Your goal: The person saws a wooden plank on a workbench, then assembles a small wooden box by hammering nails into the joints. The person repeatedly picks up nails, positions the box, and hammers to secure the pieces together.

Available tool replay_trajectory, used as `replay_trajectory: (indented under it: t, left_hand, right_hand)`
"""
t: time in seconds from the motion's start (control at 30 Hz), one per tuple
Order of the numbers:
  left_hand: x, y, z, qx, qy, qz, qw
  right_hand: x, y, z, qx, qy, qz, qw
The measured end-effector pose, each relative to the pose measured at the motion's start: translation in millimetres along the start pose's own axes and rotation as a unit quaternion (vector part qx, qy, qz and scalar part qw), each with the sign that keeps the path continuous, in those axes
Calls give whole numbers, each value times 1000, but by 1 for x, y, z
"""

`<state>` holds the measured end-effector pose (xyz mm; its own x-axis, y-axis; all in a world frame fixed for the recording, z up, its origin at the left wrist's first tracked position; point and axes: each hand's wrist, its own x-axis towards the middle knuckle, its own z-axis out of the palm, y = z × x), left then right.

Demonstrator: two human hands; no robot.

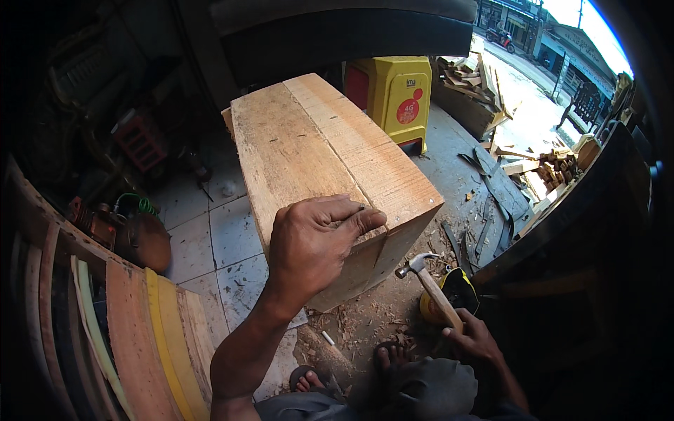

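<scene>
A wooden box (295,151) of rough planks stands in front of me, with a seam running along its top. Over its near edge, my left hand (316,235) is closed in a pinch, thumb against fingers. Whatever small thing sits between the fingertips is too hidden to make out. A shiny nail head (431,201) shows at the box's near right corner. Lower right, my right hand (476,338) grips a claw hammer (437,295) by its wooden handle. The hammer's metal head points up and left, apart from the box.
Behind the box stands a yellow plastic stool (397,98). A yellow bucket (430,309) sits on the floor beyond the hammer. Boards (140,330) lean at the left, near a compressor-like machine (144,242). Wood scraps (477,88) and dark strips lie to the right.
</scene>
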<state>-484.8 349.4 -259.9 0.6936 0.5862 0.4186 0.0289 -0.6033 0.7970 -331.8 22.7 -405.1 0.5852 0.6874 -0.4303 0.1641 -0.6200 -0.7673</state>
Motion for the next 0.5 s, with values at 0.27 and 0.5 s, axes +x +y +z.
replay_trajectory:
  t: [0.27,0.5]
  left_hand:
    - [-2,-4,-1,34,5,3,999]
    - [2,-5,2,-6,-28,-17,999]
  right_hand:
    - [-24,-112,-62,-8,56,-247,967]
    - [-51,-212,-77,-177,165,-362,900]
